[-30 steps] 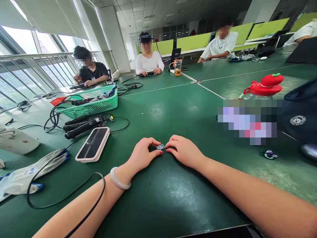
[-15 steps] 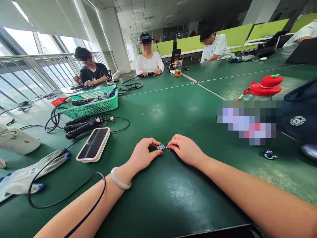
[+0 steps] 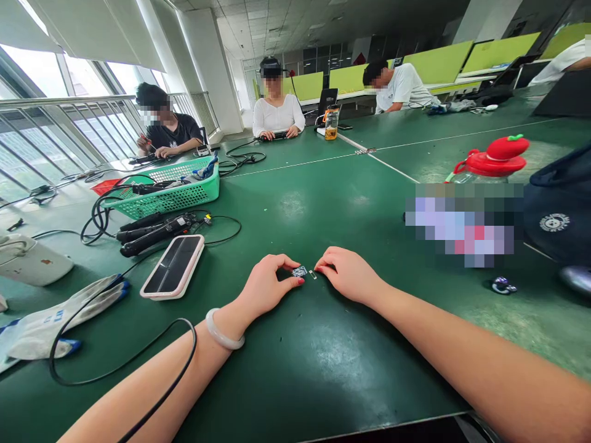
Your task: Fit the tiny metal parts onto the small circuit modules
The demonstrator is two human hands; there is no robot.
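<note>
My left hand [image 3: 272,280] rests low over the green table with its thumb and forefinger pinched on a small flat piece [image 3: 299,271] that has a dark and white pattern, like a tiny circuit board. Close by on the right, my right hand [image 3: 344,271] has its fingers bent together, the fingertips at a tiny pale-edged rectangular piece [image 3: 313,275]. A narrow gap separates the two pieces. Whether the rectangular piece touches the tabletop is too small to tell. A pale bangle [image 3: 222,332] circles my left wrist.
Left of my hands lie a phone [image 3: 173,267], black handheld devices [image 3: 157,234], a cable and a work glove [image 3: 60,317]. Behind them stands a green basket [image 3: 184,200]. At right are a red-lidded bottle [image 3: 494,161] and a dark bag [image 3: 561,203]. Several people sit around the table.
My right fingertips have shifted slightly, and more of the pale-edged rectangular piece shows beside them. My left hand keeps its pinch. The whole view has moved a little.
</note>
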